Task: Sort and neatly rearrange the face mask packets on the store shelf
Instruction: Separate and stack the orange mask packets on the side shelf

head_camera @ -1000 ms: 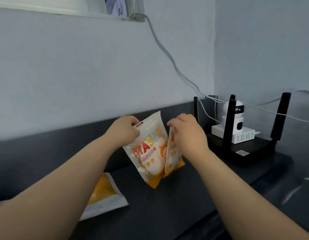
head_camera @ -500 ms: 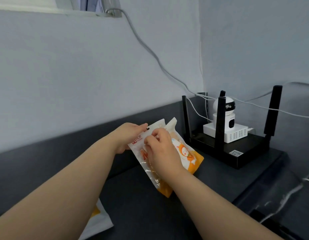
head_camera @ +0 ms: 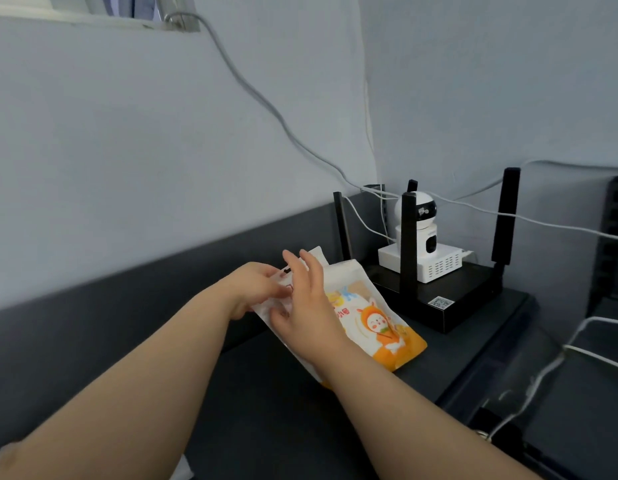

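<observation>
Two white-and-orange face mask packets (head_camera: 366, 317) lie stacked and tilted on the dark shelf top (head_camera: 266, 410), their upper ends leaning toward the dark back panel. The front one shows a cartoon figure. My left hand (head_camera: 257, 289) pinches the stack's top left corner. My right hand (head_camera: 307, 306) rests flat on the front packet with its fingers spread. A white corner of another packet (head_camera: 183, 474) peeks out at the bottom edge, mostly hidden under my left arm.
A black router (head_camera: 439, 296) with several upright antennas sits right beside the packets at the back right corner, carrying a white box and a small round camera (head_camera: 416, 216). White cables (head_camera: 266, 105) run along the walls and over the shelf's right edge.
The two packets, held apart and upright a second ago, have been brought together and laid down toward the router. My right hand opened flat on the front packet. The view swung right.
</observation>
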